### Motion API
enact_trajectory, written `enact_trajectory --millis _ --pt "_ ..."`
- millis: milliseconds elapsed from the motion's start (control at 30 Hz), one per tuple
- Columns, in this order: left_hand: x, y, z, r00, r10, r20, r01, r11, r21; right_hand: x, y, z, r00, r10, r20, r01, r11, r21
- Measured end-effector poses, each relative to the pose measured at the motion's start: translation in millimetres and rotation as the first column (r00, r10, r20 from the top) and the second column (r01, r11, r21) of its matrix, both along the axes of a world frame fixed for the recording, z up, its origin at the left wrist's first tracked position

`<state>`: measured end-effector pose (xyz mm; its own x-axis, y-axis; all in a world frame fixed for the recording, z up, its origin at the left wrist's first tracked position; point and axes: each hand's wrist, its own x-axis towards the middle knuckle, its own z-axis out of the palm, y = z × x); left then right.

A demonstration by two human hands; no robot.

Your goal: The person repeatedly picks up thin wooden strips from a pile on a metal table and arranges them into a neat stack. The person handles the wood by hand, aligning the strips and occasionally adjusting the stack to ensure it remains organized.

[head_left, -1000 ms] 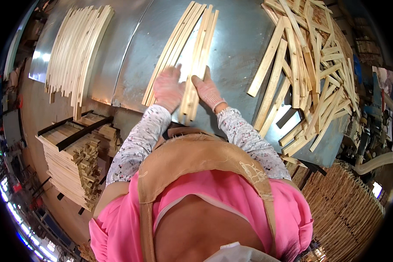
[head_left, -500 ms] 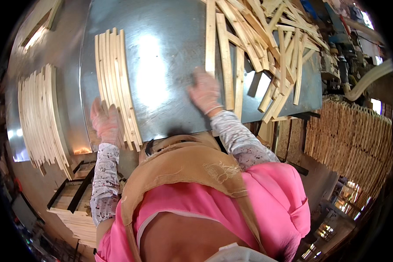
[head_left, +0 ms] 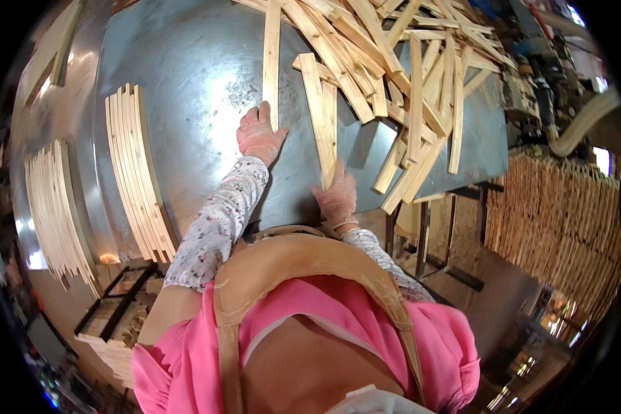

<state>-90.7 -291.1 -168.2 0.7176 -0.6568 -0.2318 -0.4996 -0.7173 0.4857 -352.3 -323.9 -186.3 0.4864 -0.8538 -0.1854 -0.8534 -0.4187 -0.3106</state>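
Note:
Both my hands wear thin pale gloves over a metal-topped table. My left hand (head_left: 259, 135) is closed around the near end of a long wooden strip (head_left: 272, 62), which points away from me. Closer to the table's front edge, my right hand (head_left: 337, 197) grips the near end of another wooden strip (head_left: 317, 114), its thumb and fingers on either side. A further strip lies partly beneath that one. To the left of my hands, a row of wooden strips (head_left: 134, 165) lies side by side, untouched.
A loose heap of wooden strips (head_left: 421, 83) covers the table's far right. Another aligned row (head_left: 56, 207) lies at the far left, with boards (head_left: 52, 52) behind it. A tall stack of wood pieces (head_left: 555, 221) stands right of the table. Machinery with a pale hose (head_left: 586, 124) is beyond.
My left hand has left the aligned row and crossed right to a strip's end. My right hand has moved nearer me, onto another strip. The view has shifted.

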Motion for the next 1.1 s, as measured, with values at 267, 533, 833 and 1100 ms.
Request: enact_trajectory --millis 267,533,833,1100 --pt "38 56 -16 0.602 0.147 -0.785 -0.633 0.687 -0.357 -92 -124 78 0.946 0.306 0.103 -0.323 0.909 0.265" --pt "-44 158 4 -0.083 -0.299 -0.951 -0.967 0.255 0.005 -29 -149 63 0.834 0.257 0.488 -0.529 0.623 0.576" --pt "-82 125 -10 0.076 0.006 -0.997 -0.810 0.583 -0.059 120 -34 0 0.445 0.820 0.361 -0.893 0.436 0.110" --pt "-79 159 28 0.200 -0.012 -0.980 -0.788 0.593 -0.168 239 -184 31 0.816 0.576 -0.034 -0.566 0.788 -0.243"
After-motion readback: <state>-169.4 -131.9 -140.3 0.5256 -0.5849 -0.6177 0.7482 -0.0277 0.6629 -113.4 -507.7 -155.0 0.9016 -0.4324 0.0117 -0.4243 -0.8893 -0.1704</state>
